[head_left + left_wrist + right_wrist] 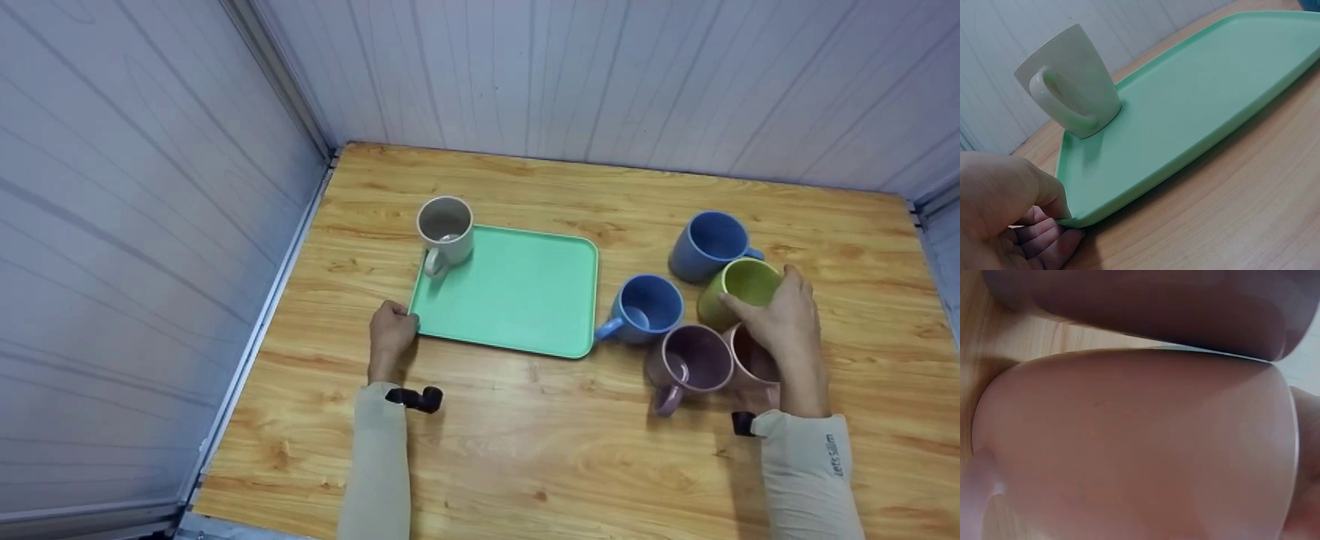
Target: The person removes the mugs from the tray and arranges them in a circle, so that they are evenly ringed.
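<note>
My left hand (391, 332) pinches the near left corner of a mint-green tray (517, 292), thumb on top and fingers beneath in the left wrist view. On the tray's far left part stands a greyish-white mug (1081, 73), its handle toward me. Over on the right, my right hand (795, 322) grips a yellow-green mug (750, 283), thumb at the near left of its rim and fingers at its right side. Under that hand a pink mug (1140, 439) stands partly hidden; it fills much of the right wrist view, where the held mug does not show.
Around the yellow-green mug stand a darker blue mug (716, 240) behind it, a lighter blue mug (649, 307) close to the tray's right edge, and a purple mug (694, 360) beside the pink one. Pale panel walls (570, 82) border the wooden table (510, 450).
</note>
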A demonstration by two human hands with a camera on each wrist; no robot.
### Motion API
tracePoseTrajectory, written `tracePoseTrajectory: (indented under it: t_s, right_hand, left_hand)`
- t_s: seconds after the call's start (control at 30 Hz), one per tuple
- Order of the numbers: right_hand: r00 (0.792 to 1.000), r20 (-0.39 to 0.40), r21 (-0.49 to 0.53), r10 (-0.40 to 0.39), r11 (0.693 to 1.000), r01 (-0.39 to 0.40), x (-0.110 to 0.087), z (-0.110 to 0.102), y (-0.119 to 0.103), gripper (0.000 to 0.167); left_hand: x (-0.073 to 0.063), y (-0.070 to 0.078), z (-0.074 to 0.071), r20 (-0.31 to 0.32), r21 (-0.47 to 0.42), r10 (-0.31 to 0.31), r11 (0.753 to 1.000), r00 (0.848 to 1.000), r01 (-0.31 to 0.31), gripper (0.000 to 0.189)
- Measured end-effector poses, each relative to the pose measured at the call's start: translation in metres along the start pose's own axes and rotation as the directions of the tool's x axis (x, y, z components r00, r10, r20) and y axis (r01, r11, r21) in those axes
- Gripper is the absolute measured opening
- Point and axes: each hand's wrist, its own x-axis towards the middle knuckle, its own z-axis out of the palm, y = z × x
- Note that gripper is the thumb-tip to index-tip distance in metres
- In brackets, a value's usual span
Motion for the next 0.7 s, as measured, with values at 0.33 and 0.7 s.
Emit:
tracePoseTrajectory:
  t_s: [0.33, 0.7]
  right_hand:
    - [0.999, 0.001, 0.014, -0.041, 0.999, 0.041, 0.002, -0.004, 0.006, 0.105]
    - [0.982, 0.101, 0.049, -0.162, 0.986, 0.158, 0.007, -0.016, 0.022, 0.106]
  left_hand:
    - [0.0, 0.0, 0.001, -0.001, 0.001, -0.028, 1.0, 1.0, 0.028, 0.019]
    - [0.0, 0.0, 0.001, -0.007, -0.014, -0.028, 1.0, 1.0, 0.028, 0.019]
